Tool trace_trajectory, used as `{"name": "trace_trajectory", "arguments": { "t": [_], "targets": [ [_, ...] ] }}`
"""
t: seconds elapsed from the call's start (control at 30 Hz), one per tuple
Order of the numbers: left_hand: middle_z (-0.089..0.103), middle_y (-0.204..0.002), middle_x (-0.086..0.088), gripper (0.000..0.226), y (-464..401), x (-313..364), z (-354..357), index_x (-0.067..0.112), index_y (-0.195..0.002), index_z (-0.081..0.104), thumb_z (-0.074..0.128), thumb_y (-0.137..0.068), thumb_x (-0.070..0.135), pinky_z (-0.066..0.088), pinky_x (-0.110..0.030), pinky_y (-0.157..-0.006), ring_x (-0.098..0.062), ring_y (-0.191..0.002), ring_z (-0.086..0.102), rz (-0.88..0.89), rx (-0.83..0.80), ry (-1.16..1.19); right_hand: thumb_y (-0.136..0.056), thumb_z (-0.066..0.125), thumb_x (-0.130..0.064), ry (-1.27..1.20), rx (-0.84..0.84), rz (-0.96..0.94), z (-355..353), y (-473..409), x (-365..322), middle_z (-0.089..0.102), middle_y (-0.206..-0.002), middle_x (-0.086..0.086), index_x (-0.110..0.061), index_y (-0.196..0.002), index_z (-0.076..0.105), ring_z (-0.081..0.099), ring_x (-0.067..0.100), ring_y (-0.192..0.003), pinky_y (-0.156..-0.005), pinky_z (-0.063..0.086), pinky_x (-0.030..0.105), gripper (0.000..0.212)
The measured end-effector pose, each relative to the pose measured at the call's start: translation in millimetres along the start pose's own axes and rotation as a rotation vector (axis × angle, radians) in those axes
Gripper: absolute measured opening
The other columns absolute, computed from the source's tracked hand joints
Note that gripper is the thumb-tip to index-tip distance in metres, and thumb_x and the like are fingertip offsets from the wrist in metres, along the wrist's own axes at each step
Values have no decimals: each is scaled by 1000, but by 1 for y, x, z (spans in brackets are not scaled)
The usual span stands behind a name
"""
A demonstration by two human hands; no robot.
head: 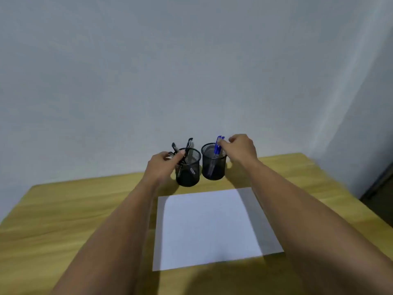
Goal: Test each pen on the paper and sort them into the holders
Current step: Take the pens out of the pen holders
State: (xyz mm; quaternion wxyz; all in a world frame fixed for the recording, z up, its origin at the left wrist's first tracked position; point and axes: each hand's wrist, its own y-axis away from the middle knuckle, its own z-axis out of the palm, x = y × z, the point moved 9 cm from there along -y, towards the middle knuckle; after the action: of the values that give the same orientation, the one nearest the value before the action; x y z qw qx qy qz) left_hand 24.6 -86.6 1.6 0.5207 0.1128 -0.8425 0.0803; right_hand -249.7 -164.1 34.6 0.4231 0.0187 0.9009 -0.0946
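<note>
Blank paper [209, 227] low centre on counter [63, 220]. Mid-frame: left hand [164, 165], fingers curled round black pens [187, 149] in left holder [188, 171]; right hand [240, 146] pinching blue pens [217, 145] in right holder [213, 165].

Two black wire-mesh cups [188, 168] stand on a light yellow-brown wood-grain table [63, 209]. Black pens [187, 149] fill the left cup, blue pens [217, 149] the right. The paper [208, 226] is plain white; the wall [191, 60] pale grey.
</note>
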Motion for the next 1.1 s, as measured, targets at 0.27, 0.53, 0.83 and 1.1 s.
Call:
{"name": "trace_trajectory", "arguments": {
  "t": [0.27,0.53,0.83,1.1],
  "targets": [
    [54,-48,14,59,-37,12,9,19,-57,52,75,-73,70,42,-32,-61,-17,-61,55,44,60,-26,-84,83,-48,-87,-28,77,30,-34,4,52,-59,0,-14,-65,52,51,22,-57,-56,40,33,50],
    [70,-65,6,58,-41,35,23,16,-71,67,71,-64,73,59,-40,-71,-17,-70,69,86,180,-143,-83,82,-47,-147,6,73,47,-35,4,68,-66,-4,-12,-68,70,65,24,-72,-76,53,39,40],
    [73,-82,10,32,-50,28,36,27,-82,71,67,-81,59,54,-47,-90,-22,-90,69,104,191,-148,-82,81,-48,-190,5,71,56,-30,1,67,-64,-5,-11,-68,70,64,24,-73,-88,57,46,40],
    [68,-93,2,40,-46,43,32,23,-94,64,38,-101,52,47,-48,-91,-29,-96,62,222,238,-375,-83,80,-51,-209,16,66,51,-27,-3,72,-69,-9,-21,-68,76,70,23,-83,-97,56,52,33]
  ]
}}
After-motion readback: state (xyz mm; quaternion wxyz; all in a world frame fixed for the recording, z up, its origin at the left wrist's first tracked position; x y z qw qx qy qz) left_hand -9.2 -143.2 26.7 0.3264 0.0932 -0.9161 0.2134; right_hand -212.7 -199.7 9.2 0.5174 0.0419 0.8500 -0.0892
